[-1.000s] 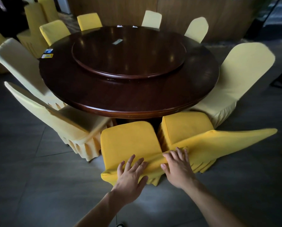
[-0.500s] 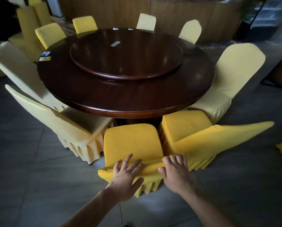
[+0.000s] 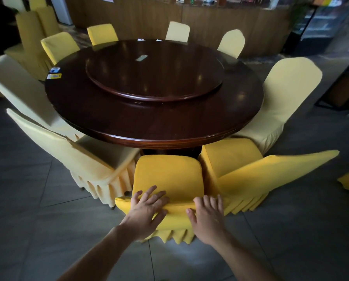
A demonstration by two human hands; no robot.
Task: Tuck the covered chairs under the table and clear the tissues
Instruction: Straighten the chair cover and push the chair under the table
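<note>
my left hand (image 3: 147, 207) and right hand (image 3: 207, 214) lie flat, fingers spread, pressed on the top edge of the backrest of the nearest covered chair (image 3: 167, 179); neither curls round or pinches anything. that chair stands directly ahead of me, its seat front about level with the rim of the round bench (image 3: 153, 136), so i judge it only partly tucked. the bright yellow cover is loose, pleated cloth and will likely slide over the frame under my palms, so the hold belongs on the stiff back rail beneath it, one hand each side. the chair itself looks light enough to slide on the tiled floor (image 3: 27, 199), though a leg may catch a grout line. just beside it on the right a second bright chair (image 3: 240, 173) sits skewed, and a paler chair (image 3: 84, 159) on the left is angled out. farther on, small packets (image 3: 54, 73), probably the tissues, lie near the left rim, with another item (image 3: 141, 57) on the turntable (image 3: 155, 74) and white pieces (image 3: 149, 39) at the far edge.
</note>
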